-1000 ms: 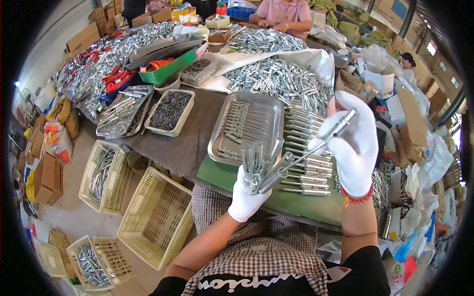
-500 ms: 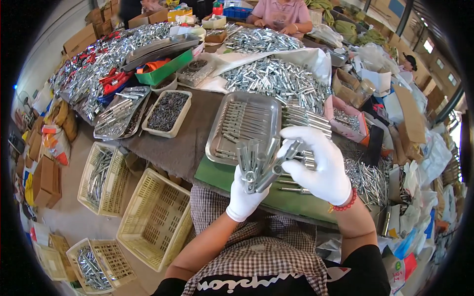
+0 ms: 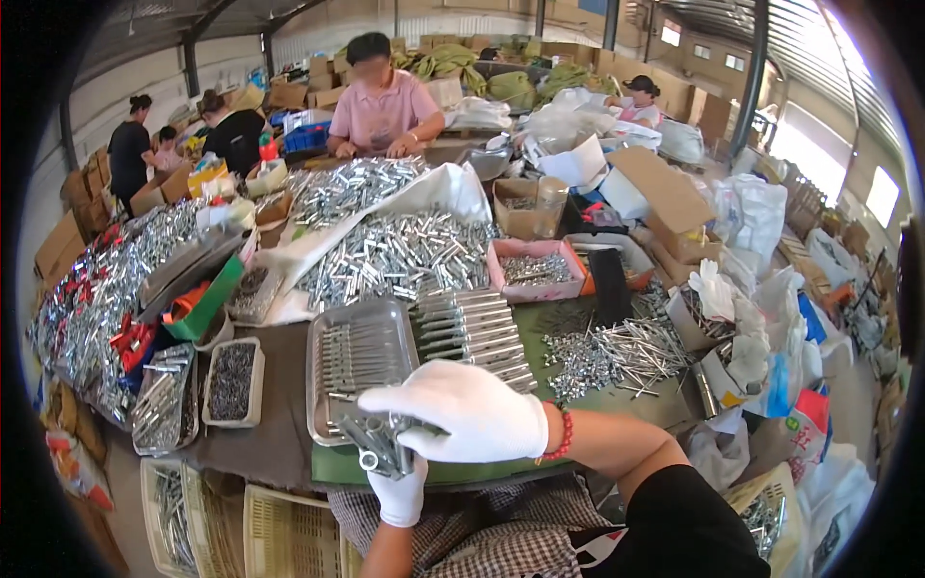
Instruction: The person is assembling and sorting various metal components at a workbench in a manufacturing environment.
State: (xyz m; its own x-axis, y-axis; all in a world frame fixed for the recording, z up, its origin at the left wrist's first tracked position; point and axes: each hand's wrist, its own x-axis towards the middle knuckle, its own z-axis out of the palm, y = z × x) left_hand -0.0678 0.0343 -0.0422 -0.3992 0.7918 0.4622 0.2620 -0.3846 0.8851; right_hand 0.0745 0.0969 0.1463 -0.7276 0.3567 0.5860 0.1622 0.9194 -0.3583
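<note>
In white gloves, both my hands are at the table's front edge. My left hand (image 3: 398,496) is closed round a bunch of short silver metal tubes (image 3: 374,451), their open ends pointing up and toward me. Reaching over that bunch, my right hand (image 3: 472,409) has its fingers and thumb bent onto the tubes; its palm hides part of them. Just beyond sits a grey metal tray (image 3: 314,390) with slim metal bolts (image 3: 358,358) lined up in it. Beside the tray, more assembled bolts (image 3: 472,332) lie in a row.
Loose metal sleeves (image 3: 405,255) are heaped on white sheeting. A pink box (image 3: 537,289) of small parts and a pile of thin rods (image 3: 636,356) lie to the right. On the left stands a tub of dark screws (image 3: 233,380). A person in pink (image 3: 385,111) works across the table.
My view has lifted and swung right, bringing more of the hall into sight. My right hand has moved in over the tubes, which my left hand keeps holding.
</note>
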